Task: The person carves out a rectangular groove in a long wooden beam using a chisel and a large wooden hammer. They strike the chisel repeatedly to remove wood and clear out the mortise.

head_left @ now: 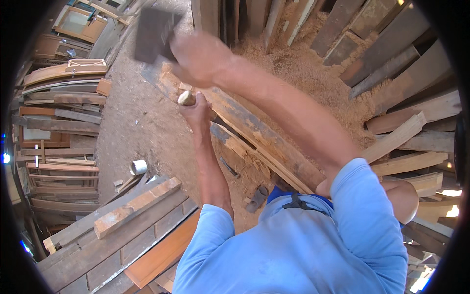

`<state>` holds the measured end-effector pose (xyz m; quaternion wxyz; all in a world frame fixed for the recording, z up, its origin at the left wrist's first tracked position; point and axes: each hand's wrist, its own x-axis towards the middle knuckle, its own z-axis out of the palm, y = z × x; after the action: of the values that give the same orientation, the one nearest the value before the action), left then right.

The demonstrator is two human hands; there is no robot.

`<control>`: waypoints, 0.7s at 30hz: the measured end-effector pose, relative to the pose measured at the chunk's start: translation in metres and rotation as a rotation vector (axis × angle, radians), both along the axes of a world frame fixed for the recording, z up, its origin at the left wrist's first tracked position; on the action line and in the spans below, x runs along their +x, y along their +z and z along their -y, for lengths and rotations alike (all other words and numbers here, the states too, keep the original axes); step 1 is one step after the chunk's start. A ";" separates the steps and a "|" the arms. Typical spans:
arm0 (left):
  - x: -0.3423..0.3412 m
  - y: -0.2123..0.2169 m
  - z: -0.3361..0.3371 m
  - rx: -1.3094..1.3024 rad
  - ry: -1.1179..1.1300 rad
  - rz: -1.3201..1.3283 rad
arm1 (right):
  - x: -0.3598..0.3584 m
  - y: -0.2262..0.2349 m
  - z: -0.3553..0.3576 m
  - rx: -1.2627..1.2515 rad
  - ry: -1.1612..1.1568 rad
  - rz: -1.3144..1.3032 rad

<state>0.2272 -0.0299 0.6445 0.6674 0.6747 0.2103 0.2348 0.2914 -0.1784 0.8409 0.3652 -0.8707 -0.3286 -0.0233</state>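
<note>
My right hand (200, 56) is raised at the upper left, smeared by motion but wrapped round a mallet. The mallet's dark, blocky head (155, 35) is blurred too. Just below it, my left hand (199, 111) grips a chisel by its handle, whose pale rounded end (185, 98) pokes out above the fist. The chisel's blade is hidden behind the hand. Beneath both hands a long weathered plank (274, 139) runs from upper left down toward my legs. Beside it lies a narrower timber with a splintered, chipped face (234, 143).
Wood chips and sawdust cover the ground. A dark metal tool (229, 167) lies near my left forearm. A white cup-like container (138, 167) lies at left, above a stack of boards (142, 215). Planks (387, 49) lean along the right; more lumber (63, 127) fills the left.
</note>
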 end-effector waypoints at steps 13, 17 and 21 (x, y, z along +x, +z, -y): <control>-0.004 -0.018 -0.020 -0.058 0.038 0.081 | -0.036 0.015 0.060 0.166 0.134 -0.235; -0.005 0.003 0.004 -0.010 0.016 0.069 | -0.020 0.032 0.032 0.234 -0.080 0.126; -0.002 0.003 -0.004 -0.019 -0.019 0.021 | -0.005 -0.023 -0.005 -0.270 0.082 -0.096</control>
<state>0.2251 -0.0259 0.6472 0.6780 0.6679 0.1991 0.2336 0.2864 -0.1730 0.8178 0.2608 -0.8979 -0.3461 0.0775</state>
